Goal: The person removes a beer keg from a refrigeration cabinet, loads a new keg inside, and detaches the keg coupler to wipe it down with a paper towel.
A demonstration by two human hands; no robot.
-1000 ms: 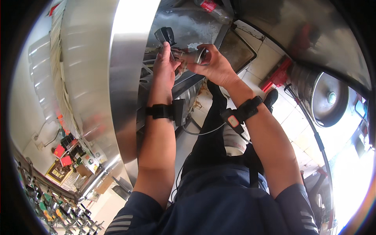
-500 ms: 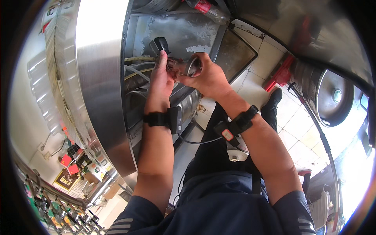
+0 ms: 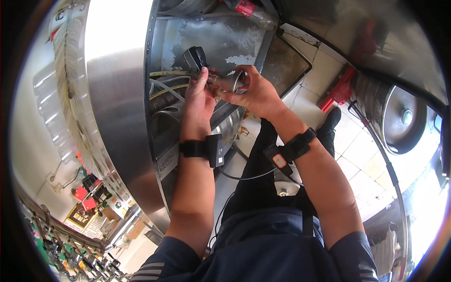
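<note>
Both hands are together over the open steel cabinet, closed around a metal keg coupler (image 3: 227,83). Its black handle (image 3: 194,57) sticks up past my left thumb. My left hand (image 3: 199,99) wraps the handle end of the body, its fingers partly hidden. On the other side, my right hand (image 3: 261,95) grips the round, cup-like end between thumb and fingers. A yellowish hose (image 3: 170,73) runs from the cabinet's left side toward the coupler; its joint is hidden by my left hand.
Below the hands, metal kegs (image 3: 228,126) lie inside the cabinet beside clear hoses (image 3: 164,87). A plastic bottle with a red label (image 3: 251,11) sits at the far edge. The opened door (image 3: 376,37) stands at right, near another keg (image 3: 399,115) on the tiled floor.
Both hands and the coupler have shifted slightly to the right and a little nearer. The grip of each hand looks the same.
</note>
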